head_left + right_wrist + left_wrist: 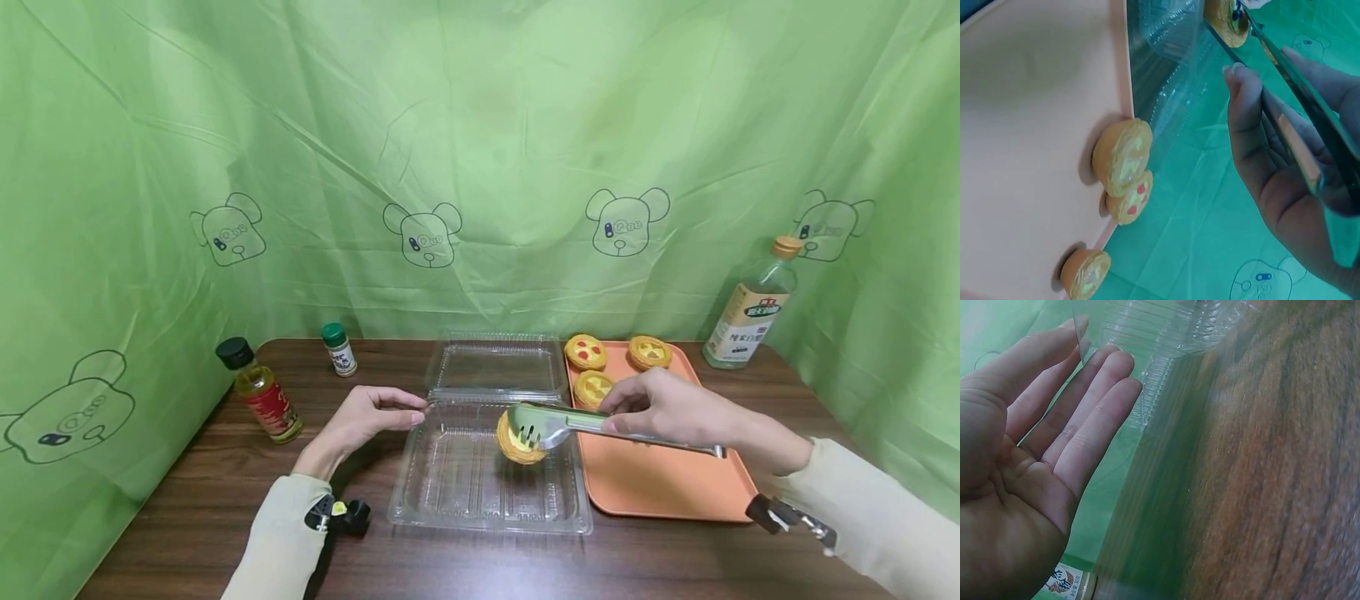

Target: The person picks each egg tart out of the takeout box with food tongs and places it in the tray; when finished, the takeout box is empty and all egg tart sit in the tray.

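Observation:
My right hand (pixel 660 408) grips metal food tongs (pixel 592 422). Between the tongs' ends is a tart (pixel 517 450) with a golden crust, held over the base of a clear plastic container (pixel 480 521). In the right wrist view, this tart (pixel 1227 25) shows at the top, partly cut off. My left hand (pixel 372 417) is at the container's upper left edge. Its thumb and forefinger pinch the thin plastic rim (pixel 1094 347), while the other fingers stay fairly straight. The container's lid (pixel 495 367) lies folded back behind the base.
On the right, an orange tray (pixel 645 479) carries three more tarts, one with red pieces (pixel 586 352). A glass bottle (pixel 753 308) stands at the back right. To the left are a black-capped bottle (pixel 270 400) and a green-capped shaker (pixel 340 350). Green curtain (pixel 510 167) surrounds the table.

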The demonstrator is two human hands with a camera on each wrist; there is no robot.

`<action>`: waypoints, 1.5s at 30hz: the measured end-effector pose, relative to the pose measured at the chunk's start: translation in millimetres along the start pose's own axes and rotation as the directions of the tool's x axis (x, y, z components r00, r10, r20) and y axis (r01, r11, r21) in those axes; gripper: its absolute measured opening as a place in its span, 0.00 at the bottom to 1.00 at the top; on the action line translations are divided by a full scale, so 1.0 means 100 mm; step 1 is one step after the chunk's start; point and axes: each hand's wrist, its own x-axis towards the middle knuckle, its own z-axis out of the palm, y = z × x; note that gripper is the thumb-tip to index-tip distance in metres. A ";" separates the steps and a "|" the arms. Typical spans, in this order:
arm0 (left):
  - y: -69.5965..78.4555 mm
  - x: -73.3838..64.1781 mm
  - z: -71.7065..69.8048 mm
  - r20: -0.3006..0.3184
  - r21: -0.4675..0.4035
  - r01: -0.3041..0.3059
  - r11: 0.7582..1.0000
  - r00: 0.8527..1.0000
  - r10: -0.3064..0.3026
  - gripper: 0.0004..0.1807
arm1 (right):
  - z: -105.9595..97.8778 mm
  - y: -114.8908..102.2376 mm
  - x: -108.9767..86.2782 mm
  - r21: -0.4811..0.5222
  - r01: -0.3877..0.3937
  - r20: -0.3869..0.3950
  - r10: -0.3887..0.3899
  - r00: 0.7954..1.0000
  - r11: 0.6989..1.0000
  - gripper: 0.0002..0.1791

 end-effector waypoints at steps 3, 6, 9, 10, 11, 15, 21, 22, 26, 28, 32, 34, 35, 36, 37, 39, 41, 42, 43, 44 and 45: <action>0.01 0.00 0.00 -0.004 0.004 0.007 1.000 1.000 -0.007 0.17 | -0.05 0.00 -0.03 0.002 -0.013 -0.035 0.013 0.999 1.000 0.12; 0.01 0.00 0.00 -0.005 0.004 0.008 1.000 1.000 -0.008 0.17 | -0.09 0.01 -0.06 0.001 -0.041 -0.074 0.041 0.996 0.999 0.13; 0.00 0.00 0.00 -0.002 0.001 0.006 1.000 1.000 -0.006 0.17 | -0.14 0.02 -0.10 0.008 -0.062 -0.100 0.062 0.993 0.998 0.13; -0.01 0.00 -0.01 0.001 -0.001 0.003 1.000 1.000 -0.003 0.17 | -0.16 0.03 -0.11 0.014 -0.068 -0.105 0.069 0.992 0.998 0.13; -0.01 0.00 -0.01 0.006 -0.003 -0.001 1.000 1.000 0.001 0.17 | -0.18 0.03 -0.13 0.020 -0.074 -0.109 0.075 0.991 0.997 0.13; -0.02 0.01 -0.01 0.010 -0.018 -0.004 1.000 1.000 0.004 0.18 | -0.27 0.08 -0.19 0.027 -0.087 -0.122 0.090 0.988 0.996 0.13; -0.01 0.00 -0.01 0.013 -0.022 -0.005 1.000 1.000 0.006 0.18 | -0.38 0.16 -0.29 -0.007 -0.116 -0.167 0.113 0.979 0.993 0.15; -0.01 0.00 -0.01 0.013 -0.017 -0.007 1.000 1.000 0.008 0.18 | -0.39 0.18 -0.31 -0.007 -0.115 -0.172 0.112 0.979 0.993 0.15; -0.01 0.00 -0.01 0.013 -0.005 -0.017 1.000 1.000 0.017 0.18 | -0.45 0.25 -0.38 -0.023 -0.111 -0.198 0.104 0.975 0.994 0.15; -0.01 0.00 -0.01 0.013 -0.003 -0.021 1.000 1.000 0.021 0.18 | -0.47 0.29 -0.41 -0.027 -0.132 -0.217 0.123 0.968 0.991 0.15; -0.01 -0.01 -0.01 0.015 -0.008 -0.021 1.000 1.000 0.021 0.18 | -0.52 0.37 -0.47 -0.043 -0.172 -0.255 0.155 0.954 0.984 0.15; -0.01 -0.01 -0.01 0.016 -0.011 -0.018 1.000 1.000 0.018 0.18 | -0.54 0.41 -0.50 -0.034 -0.184 -0.266 0.169 0.949 0.982 0.15; -0.01 -0.01 -0.01 0.015 -0.011 -0.017 1.000 1.000 0.017 0.18 | -0.55 0.44 -0.51 -0.042 -0.187 -0.275 0.169 0.946 0.981 0.15; -0.01 -0.01 -0.01 0.015 -0.010 -0.016 1.000 1.000 0.016 0.18 | -0.56 0.46 -0.52 -0.050 -0.192 -0.282 0.171 0.944 0.980 0.15; -0.01 -0.01 -0.01 0.014 -0.008 -0.016 1.000 1.000 0.017 0.18 | -0.56 0.48 -0.54 -0.054 -0.199 -0.287 0.175 0.942 0.979 0.15; -0.01 -0.01 -0.01 0.011 -0.005 -0.017 1.000 1.000 0.017 0.18 | -0.58 0.53 -0.57 -0.062 -0.216 -0.297 0.188 0.936 0.974 0.15; 0.00 -0.01 -0.01 0.009 0.003 -0.017 1.000 1.000 0.017 0.18 | -0.60 0.58 -0.59 -0.078 -0.235 -0.307 0.201 0.930 0.969 0.16; 0.00 -0.01 -0.01 0.009 0.005 -0.016 1.000 1.000 0.016 0.18 | -0.60 0.61 -0.61 -0.069 -0.240 -0.305 0.209 0.929 0.968 0.16; 0.00 -0.01 -0.01 0.010 0.005 -0.016 1.000 1.000 0.016 0.18 | -0.61 0.63 -0.62 -0.057 -0.244 -0.302 0.216 0.928 0.968 0.17; 0.00 -0.02 -0.01 0.011 0.005 -0.016 1.000 1.000 0.016 0.17 | -0.62 0.65 -0.63 -0.045 -0.251 -0.301 0.226 0.926 0.967 0.18; 0.00 -0.02 -0.01 0.011 0.005 -0.015 1.000 1.000 0.015 0.17 | -0.63 0.68 -0.65 -0.037 -0.256 -0.302 0.233 0.924 0.966 0.18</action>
